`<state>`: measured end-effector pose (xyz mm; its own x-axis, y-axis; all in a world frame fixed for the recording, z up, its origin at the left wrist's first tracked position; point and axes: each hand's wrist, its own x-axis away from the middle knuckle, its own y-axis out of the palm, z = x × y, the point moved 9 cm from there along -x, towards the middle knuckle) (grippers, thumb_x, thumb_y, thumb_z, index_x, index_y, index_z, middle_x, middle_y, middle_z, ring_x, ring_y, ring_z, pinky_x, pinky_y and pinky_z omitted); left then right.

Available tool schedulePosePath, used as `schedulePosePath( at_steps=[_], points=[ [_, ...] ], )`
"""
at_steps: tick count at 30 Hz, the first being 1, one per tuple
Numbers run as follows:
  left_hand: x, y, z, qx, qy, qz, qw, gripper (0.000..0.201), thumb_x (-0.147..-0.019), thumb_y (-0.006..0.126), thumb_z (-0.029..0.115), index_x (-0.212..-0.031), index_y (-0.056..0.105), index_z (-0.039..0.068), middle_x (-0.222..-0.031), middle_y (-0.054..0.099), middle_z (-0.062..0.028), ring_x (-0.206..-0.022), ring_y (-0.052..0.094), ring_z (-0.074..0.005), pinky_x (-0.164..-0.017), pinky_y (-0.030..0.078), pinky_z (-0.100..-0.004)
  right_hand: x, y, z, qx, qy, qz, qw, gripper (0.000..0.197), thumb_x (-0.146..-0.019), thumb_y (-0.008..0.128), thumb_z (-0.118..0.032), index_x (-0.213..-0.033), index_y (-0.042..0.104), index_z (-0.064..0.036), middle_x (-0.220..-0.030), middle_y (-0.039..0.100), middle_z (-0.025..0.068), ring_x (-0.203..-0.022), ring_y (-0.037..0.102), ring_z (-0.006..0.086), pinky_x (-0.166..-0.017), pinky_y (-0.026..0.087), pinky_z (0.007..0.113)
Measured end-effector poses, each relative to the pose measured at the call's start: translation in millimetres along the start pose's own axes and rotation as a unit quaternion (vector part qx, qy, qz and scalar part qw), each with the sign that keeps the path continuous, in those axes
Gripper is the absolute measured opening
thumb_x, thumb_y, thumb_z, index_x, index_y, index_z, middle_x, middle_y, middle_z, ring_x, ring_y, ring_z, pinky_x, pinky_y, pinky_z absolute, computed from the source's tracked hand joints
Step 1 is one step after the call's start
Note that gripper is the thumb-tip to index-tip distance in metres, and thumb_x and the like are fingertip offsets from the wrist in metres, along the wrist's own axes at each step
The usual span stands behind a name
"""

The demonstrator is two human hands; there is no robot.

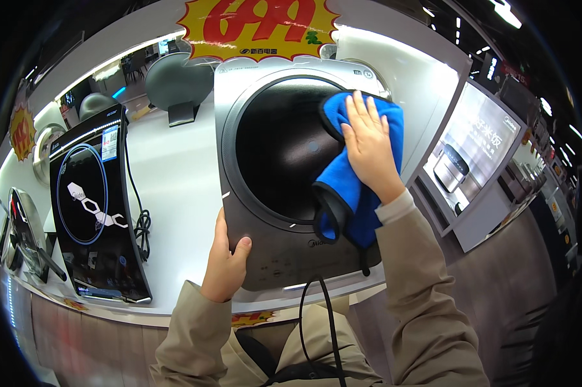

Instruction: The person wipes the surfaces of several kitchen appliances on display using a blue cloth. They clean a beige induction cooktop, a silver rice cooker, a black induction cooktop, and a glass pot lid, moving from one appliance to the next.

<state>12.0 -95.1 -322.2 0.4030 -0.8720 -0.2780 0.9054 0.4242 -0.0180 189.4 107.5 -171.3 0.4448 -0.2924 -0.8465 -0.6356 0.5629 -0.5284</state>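
Note:
A grey induction cooktop (pixel 275 145) with a round black glass plate lies on a white counter in front of me. My left hand (pixel 225 264) grips its near left edge, thumb on top and fingers along the side. On the right part of the cooktop lies a blue cloth (pixel 344 187) with black edging, partly bunched and draped toward the near side. My right hand (pixel 370 143) rests flat on this cloth, fingers stretched out and slightly apart, pressing it against the surface. The cloth hides the right rim of the black plate.
Left of the cooktop, a black induction cooktop (pixel 88 206) stands tilted beside a coiled black cord (pixel 142 226). A red and yellow price sign (pixel 259 29) stands behind. Farther back is a dark round pan (pixel 178 80). A lit display panel (pixel 475 145) stands at the right.

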Motion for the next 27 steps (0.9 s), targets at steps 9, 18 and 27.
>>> schedulePosePath(
  at_steps=[9, 18, 27],
  points=[
    [0, -2, -2, -0.025, -0.007, 0.018, 1.000, 0.068, -0.094, 0.048, -0.008, -0.155, 0.019, -0.003, -0.147, 0.041, -0.0202, -0.135, 0.044, -0.0266, -0.112, 0.035, -0.0343, -1, 16, -97, -0.053, -0.078, -0.006, 0.996, 0.053, -0.097, 0.055, -0.019, -0.145, 0.046, 0.0019, -0.154, 0.041, 0.0213, -0.144, 0.036, 0.0382, -0.116, 0.027, 0.056],
    [0, -4, -4, 0.038, -0.010, 0.011, 0.999, 0.068, -0.094, 0.047, -0.010, -0.156, 0.019, -0.002, -0.147, 0.042, -0.0185, -0.132, 0.047, -0.0236, -0.109, 0.040, -0.0331, 35, -1, -142, -0.156, -0.183, -0.090, 0.967, 0.052, -0.091, 0.064, -0.016, -0.141, 0.053, -0.0062, -0.153, 0.046, 0.0120, -0.144, 0.038, 0.0293, -0.116, 0.029, 0.049],
    [-2, -4, -9, 0.014, 0.003, 0.006, 1.000, 0.068, -0.094, 0.048, -0.007, -0.155, 0.019, -0.004, -0.149, 0.040, -0.0197, -0.137, 0.042, -0.0262, -0.115, 0.031, -0.0352, 71, -22, -7, -0.059, 0.007, -0.059, 0.997, 0.052, -0.093, 0.053, 0.002, -0.145, 0.047, 0.0021, -0.154, 0.040, 0.0214, -0.146, 0.031, 0.0437, -0.116, 0.023, 0.059]
  ],
)
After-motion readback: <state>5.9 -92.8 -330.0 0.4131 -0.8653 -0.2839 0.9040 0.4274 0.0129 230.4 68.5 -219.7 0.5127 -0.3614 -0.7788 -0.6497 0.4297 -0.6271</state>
